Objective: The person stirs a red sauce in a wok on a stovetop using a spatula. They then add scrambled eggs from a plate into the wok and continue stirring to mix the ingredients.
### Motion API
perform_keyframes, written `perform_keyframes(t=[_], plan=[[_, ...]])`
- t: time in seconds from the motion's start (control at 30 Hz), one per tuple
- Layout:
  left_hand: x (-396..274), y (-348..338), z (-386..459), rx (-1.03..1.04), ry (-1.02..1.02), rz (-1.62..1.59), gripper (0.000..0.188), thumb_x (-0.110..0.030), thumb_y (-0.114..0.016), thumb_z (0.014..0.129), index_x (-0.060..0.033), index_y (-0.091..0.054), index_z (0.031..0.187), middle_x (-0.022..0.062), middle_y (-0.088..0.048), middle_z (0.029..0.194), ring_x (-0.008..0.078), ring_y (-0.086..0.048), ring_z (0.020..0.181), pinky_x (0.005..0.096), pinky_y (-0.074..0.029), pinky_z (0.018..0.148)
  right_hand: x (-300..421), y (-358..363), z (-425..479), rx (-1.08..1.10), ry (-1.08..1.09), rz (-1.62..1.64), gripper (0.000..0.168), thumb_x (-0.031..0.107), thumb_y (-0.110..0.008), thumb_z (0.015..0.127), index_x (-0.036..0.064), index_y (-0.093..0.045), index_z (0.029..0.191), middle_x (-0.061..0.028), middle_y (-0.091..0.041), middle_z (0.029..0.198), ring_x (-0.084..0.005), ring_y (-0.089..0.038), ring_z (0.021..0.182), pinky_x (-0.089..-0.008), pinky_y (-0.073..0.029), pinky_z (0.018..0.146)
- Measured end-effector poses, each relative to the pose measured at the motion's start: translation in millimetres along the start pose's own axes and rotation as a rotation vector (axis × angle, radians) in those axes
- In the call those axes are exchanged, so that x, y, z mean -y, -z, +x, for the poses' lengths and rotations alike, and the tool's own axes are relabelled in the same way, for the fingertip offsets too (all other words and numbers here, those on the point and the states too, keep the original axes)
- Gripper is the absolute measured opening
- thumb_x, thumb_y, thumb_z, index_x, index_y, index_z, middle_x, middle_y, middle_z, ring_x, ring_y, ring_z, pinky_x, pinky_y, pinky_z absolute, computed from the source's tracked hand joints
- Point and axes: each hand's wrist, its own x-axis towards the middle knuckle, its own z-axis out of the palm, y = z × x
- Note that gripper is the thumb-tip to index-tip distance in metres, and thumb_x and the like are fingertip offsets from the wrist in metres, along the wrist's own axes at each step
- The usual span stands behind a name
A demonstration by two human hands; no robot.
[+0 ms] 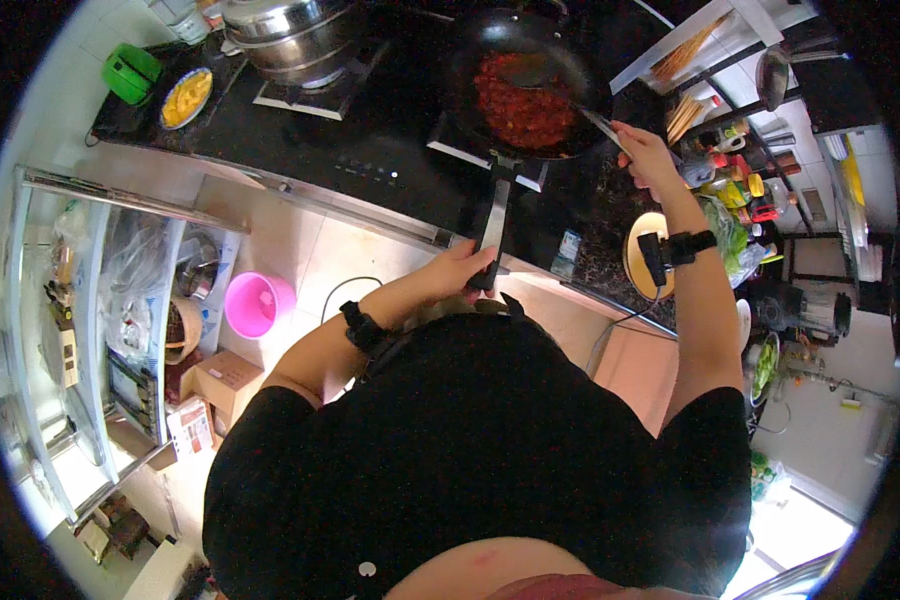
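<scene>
A dark wok (581,71) sits on the right burner of a black gas hob (390,150). Red, chunky food (521,112) covers much of its bottom. My left hand (461,268) grips the end of the wok's long handle (497,214), close to my body. In my right hand (645,154) is the metal handle of a spatula (598,122); it slants into the wok, and its dark blade lies over the food. Black straps with small devices are on both my wrists.
A steel steamer pot (292,41) stands on the left burner. Beside it are a plate of yellow food (187,99) and a green container (131,73). A round board (637,255) and several bottles (742,187) line the right. A pink bucket (259,305) stands on the floor near shelves.
</scene>
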Motion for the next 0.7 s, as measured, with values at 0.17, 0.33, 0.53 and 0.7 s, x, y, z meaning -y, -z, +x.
perform_keyframes(t=[0.17,0.33,0.53,0.7], plan=[[1.1,-2.6,-1.1,-0.018,-0.004,-0.030,0.037,-0.041,-0.040,0.091,-0.0042,-0.046,0.096,0.0095,-0.059,0.065,0.0121,-0.050,0.046,0.0226,-0.041,0.044,-36.0,-10.0,14.8,-0.069,0.323,-0.277,0.034,0.022,-0.047,0.089,0.002,-0.053,0.117,-0.0022,-0.052,0.064,-0.0078,-0.046,0.050,-0.0219,-0.037,0.048],[5.2,2.7,0.7,0.005,-0.017,0.017,0.038,-0.042,-0.040,0.091,-0.0039,-0.046,0.095,0.0090,-0.060,0.067,0.0121,-0.050,0.046,0.0225,-0.040,0.044,-20.5,-22.9,0.9,-0.039,0.364,-0.430,0.033,0.018,-0.049,0.088,-0.005,-0.052,0.112,-0.0056,-0.053,0.067,-0.0104,-0.046,0.062,-0.0249,-0.039,0.059],[0.3,1.7,-2.2,0.001,-0.003,0.040,0.035,-0.040,-0.039,0.092,-0.0052,-0.046,0.096,0.0080,-0.061,0.068,0.0110,-0.050,0.047,0.0220,-0.040,0.044,-20.1,-21.1,-3.2,-0.058,0.341,-0.400,0.032,0.019,-0.049,0.088,-0.001,-0.053,0.113,-0.0026,-0.049,0.061,-0.0081,-0.044,0.054,-0.0237,-0.037,0.051],[0.1,0.9,-1.0,-0.010,0.002,0.049,0.033,-0.038,-0.038,0.092,-0.0062,-0.046,0.097,0.0078,-0.061,0.068,0.0106,-0.050,0.048,0.0218,-0.040,0.044,-24.9,-10.4,-10.2,-0.087,0.348,-0.262,0.032,0.022,-0.049,0.089,0.003,-0.055,0.115,0.0015,-0.043,0.058,-0.0049,-0.040,0.048,-0.0219,-0.033,0.045]])
